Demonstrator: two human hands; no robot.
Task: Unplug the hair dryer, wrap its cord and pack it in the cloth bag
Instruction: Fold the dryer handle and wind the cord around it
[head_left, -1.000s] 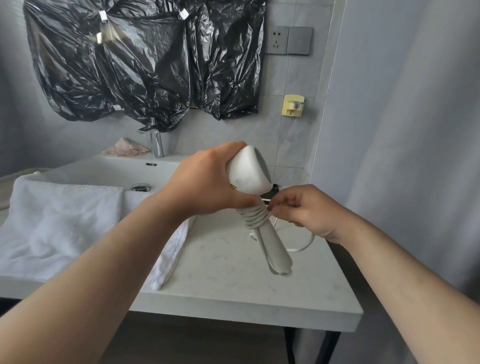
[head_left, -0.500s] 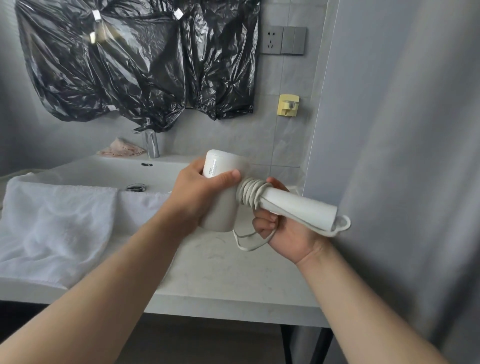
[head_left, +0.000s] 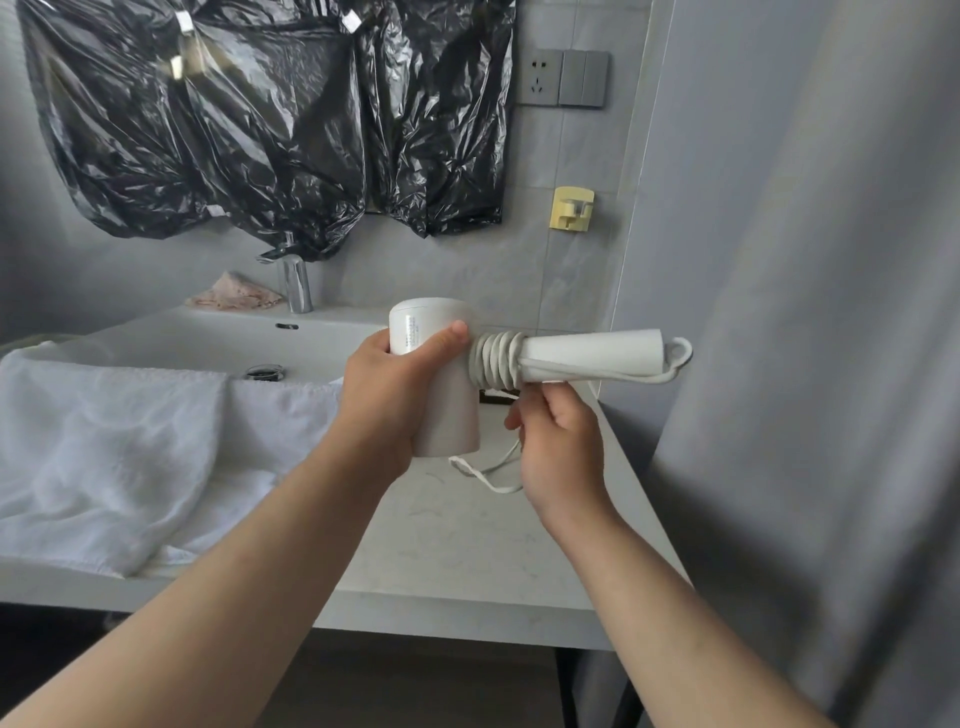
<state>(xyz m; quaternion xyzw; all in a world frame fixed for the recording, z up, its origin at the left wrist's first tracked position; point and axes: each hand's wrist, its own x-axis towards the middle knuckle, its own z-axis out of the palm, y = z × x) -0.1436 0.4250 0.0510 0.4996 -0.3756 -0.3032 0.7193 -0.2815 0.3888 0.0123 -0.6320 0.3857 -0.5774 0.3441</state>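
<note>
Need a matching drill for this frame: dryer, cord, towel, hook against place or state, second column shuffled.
1 dryer
2 cord
3 towel
4 hook

A yellow, on the wall
B spread on the counter
C body gripped by the left hand
D mostly coiled round the handle

Pairs: 1-C, 2-D, 3-B, 4-A

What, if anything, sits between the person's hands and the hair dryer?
Nothing visible. The left hand grips the hair dryer by its body, and the right hand holds the cord just below the coils wound on the handle. The cloth bag is not in view.
</note>
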